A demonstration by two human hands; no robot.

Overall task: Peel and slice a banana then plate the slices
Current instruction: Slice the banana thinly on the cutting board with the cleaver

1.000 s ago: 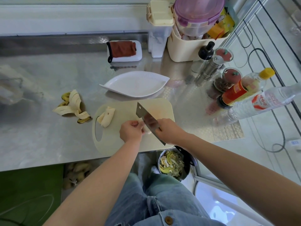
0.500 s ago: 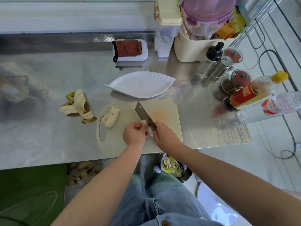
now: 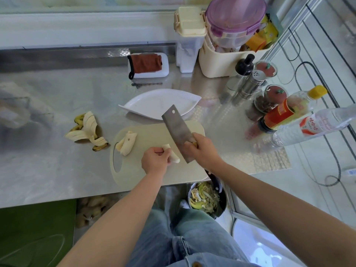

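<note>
A pale cutting board [image 3: 154, 135] lies at the steel counter's front edge. My left hand [image 3: 155, 160] holds a peeled banana piece [image 3: 173, 156] down on the board. My right hand [image 3: 204, 149] grips the handle of a cleaver [image 3: 176, 130], its broad blade lifted above the board just right of that piece. Other banana pieces [image 3: 127, 143] lie at the board's left end. A white leaf-shaped plate [image 3: 148, 102] sits bare behind the board.
Banana peel [image 3: 86, 130] lies on the counter left of the board. Bottles [image 3: 289, 112], spice jars [image 3: 267, 99] and a cream bin [image 3: 217, 62] crowd the right and back. A folded brown cloth [image 3: 146, 63] sits on a white tray. A scrap pot [image 3: 206, 199] stands below the counter edge.
The cleaver has lifted up and away from the banana piece, its flat side now showing. My left hand still holds the piece, which now sticks out further from my fingers.
</note>
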